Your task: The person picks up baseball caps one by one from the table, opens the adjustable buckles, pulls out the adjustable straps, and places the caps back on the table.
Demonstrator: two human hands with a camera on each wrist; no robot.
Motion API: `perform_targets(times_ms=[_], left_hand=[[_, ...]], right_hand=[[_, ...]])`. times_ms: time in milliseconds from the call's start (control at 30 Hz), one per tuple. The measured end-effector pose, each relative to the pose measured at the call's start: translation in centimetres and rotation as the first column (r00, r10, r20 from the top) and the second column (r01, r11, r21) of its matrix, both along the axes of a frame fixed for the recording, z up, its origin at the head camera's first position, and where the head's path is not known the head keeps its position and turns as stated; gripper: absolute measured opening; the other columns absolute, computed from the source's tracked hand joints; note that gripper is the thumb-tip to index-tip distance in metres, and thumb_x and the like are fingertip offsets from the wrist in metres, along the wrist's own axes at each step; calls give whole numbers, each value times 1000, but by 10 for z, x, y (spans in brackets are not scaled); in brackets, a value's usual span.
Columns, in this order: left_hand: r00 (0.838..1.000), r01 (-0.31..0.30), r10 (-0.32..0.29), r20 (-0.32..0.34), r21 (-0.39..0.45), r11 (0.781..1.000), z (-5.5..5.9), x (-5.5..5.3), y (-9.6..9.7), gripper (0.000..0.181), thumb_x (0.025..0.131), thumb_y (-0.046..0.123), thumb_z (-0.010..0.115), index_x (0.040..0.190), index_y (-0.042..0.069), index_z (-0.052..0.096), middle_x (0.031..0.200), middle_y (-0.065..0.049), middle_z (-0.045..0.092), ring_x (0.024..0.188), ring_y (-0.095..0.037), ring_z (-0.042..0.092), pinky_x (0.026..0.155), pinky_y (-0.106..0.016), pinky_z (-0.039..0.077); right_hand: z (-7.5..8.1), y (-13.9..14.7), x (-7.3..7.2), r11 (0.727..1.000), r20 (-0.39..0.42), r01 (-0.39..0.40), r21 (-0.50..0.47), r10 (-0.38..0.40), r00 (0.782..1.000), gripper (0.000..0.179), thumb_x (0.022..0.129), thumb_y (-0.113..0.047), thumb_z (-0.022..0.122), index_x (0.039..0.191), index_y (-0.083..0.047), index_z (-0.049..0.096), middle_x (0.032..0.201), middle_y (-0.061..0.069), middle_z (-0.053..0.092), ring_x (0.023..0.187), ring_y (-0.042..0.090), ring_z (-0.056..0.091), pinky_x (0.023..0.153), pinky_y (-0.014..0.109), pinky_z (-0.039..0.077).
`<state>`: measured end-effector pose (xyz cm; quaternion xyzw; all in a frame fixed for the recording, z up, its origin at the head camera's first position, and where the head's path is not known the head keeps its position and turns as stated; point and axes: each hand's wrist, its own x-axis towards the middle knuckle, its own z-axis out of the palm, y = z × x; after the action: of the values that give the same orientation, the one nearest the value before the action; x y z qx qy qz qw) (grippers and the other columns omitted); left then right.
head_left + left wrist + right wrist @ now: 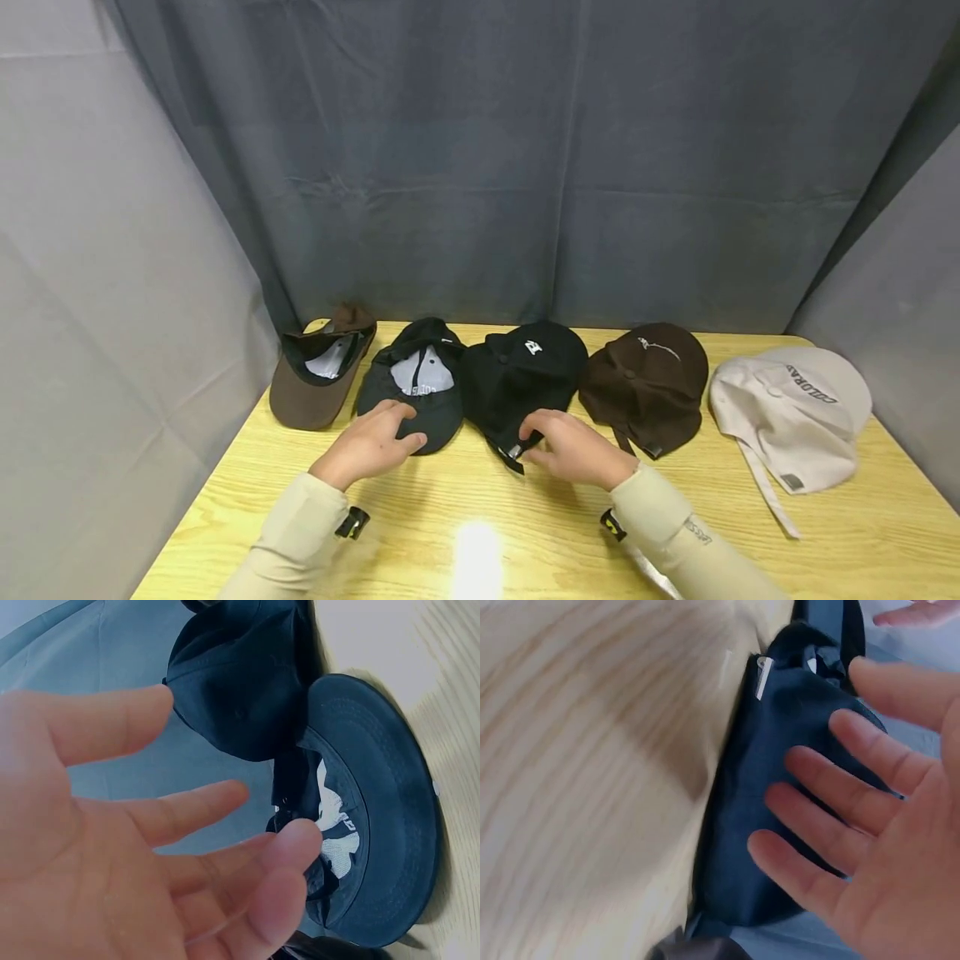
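In the head view my left hand (372,444) is over the front of a dark cap (444,417) lying with its pale lining showing. The left wrist view has its fingers spread and loosely bent beside that cap's brim (401,817). A black cap (517,371) with a white emblem overlaps the dark cap's right side, crown up. By its back strap and small metal buckle (514,451) is my right hand (576,450). Its fingers are parted and hold nothing in the right wrist view, next to the black cap's crown (757,780).
To the left lies a brown cap (307,396) with its inside showing. A dark brown cap (637,383) and a beige cap (795,417) with lettering and a trailing strap lie to the right. Behind the wooden table (405,542) hangs a grey curtain (450,167); pale fabric flanks both sides.
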<state>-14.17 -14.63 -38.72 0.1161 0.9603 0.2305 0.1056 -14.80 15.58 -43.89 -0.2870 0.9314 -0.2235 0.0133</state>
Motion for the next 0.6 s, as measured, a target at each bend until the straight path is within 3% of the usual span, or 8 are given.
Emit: perform_targets(times_ms=[233, 433, 600], left_hand=[[1000, 13, -13, 10, -5, 1000, 1, 0, -1, 47, 96, 33, 62, 134, 6, 58, 142, -14, 54, 129, -33, 54, 106, -54, 43], [1000, 21, -21, 19, -7, 1000, -1, 2, 0, 46, 96, 32, 62, 134, 7, 58, 141, -14, 54, 127, -33, 56, 105, -53, 44], [999, 26, -26, 36, 4, 1000, -3, 2, -1, 47, 96, 32, 62, 135, 5, 57, 143, -14, 53, 130, -33, 54, 106, -53, 44]], right_hand=[[8, 1, 10, 999, 34, -43, 23, 43, 999, 21, 92, -11, 66, 111, -4, 70, 111, 7, 71, 104, 26, 67, 92, 45, 53], [4, -16, 14, 992, 93, -115, 47, 111, 990, 29, 91, -16, 69, 117, -3, 70, 114, 8, 71, 102, 23, 65, 90, 40, 54], [0, -25, 16, 975, 121, -208, 74, 198, 973, 30, 92, -10, 65, 122, -6, 69, 127, 6, 68, 114, 24, 63, 100, 40, 51]])
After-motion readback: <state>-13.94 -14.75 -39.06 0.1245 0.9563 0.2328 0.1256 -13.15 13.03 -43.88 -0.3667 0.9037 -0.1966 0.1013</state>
